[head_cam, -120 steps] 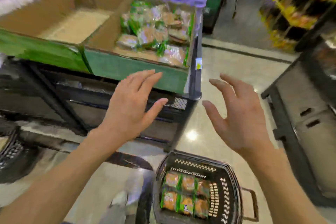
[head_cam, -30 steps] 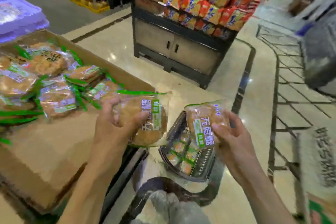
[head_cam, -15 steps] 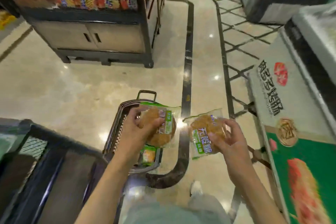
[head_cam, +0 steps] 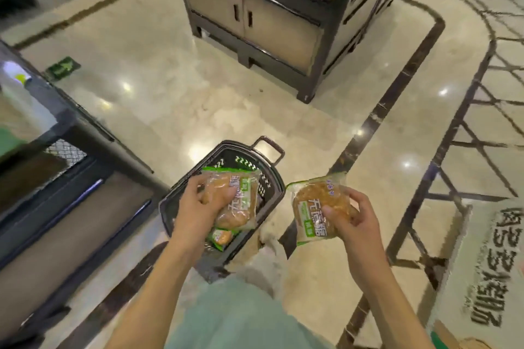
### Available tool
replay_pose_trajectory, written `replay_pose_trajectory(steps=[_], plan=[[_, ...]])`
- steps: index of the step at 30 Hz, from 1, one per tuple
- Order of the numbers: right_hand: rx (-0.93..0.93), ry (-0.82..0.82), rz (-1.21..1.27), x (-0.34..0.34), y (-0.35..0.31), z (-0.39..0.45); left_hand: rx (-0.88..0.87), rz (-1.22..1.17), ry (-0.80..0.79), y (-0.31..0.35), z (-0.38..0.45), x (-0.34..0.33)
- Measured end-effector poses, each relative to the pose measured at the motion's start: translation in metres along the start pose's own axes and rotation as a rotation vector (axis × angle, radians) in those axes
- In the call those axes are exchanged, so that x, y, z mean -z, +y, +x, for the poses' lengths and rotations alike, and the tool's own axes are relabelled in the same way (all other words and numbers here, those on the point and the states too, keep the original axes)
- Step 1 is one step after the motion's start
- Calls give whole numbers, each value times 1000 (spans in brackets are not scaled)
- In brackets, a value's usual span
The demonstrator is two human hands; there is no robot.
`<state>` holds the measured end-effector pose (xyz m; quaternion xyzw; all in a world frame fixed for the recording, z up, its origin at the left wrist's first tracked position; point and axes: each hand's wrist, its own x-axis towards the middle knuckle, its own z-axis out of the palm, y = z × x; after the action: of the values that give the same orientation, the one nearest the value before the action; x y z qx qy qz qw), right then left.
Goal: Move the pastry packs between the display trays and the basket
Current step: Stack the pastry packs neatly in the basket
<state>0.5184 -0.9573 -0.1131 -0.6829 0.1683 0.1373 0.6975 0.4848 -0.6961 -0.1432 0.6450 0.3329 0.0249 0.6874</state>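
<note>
A dark plastic shopping basket [head_cam: 272, 176] stands on the floor below me, its handle pointing away. My left hand [head_cam: 198, 207] grips a clear green-edged pastry pack [head_cam: 241, 198] directly over the basket's opening. My right hand [head_cam: 354, 218] holds a second pastry pack [head_cam: 314, 204] in its fingers, to the right of the basket and above the floor. Another pastry pack [head_cam: 221, 238] lies inside the basket, mostly hidden under my left hand. The display trays are almost out of view at the left edge.
A dark display stand [head_cam: 56, 178] runs along the left. A snack shelf unit with cupboard doors [head_cam: 269, 22] stands ahead across the glossy tile floor [head_cam: 141, 79]. A printed display case [head_cam: 487, 278] sits at the right. My trouser leg [head_cam: 235, 314] fills the bottom middle.
Four seconds ago both hands were empty by the tray. Since then each took a pack, and I turned toward the basket. My left hand's pack has now dropped lower over the basket.
</note>
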Motion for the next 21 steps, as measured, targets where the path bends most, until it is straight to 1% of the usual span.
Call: replay_pose_trajectory(steps=[3,7,12,16,21], plan=[[-5,-137,-179,-17,-21,54,45,-44,137,-10,30,-1],[68,-370,-462,-40,-49,123,67,-76,314,-8,71,-11],[114,-681,-854,-85,-54,210,98,-177,504,-17,102,-12],[78,-911,-1071,-133,-20,276,145,-164,669,-50,133,-11],[78,-1150,-1320,-182,78,359,250,-161,805,-119,179,-29]])
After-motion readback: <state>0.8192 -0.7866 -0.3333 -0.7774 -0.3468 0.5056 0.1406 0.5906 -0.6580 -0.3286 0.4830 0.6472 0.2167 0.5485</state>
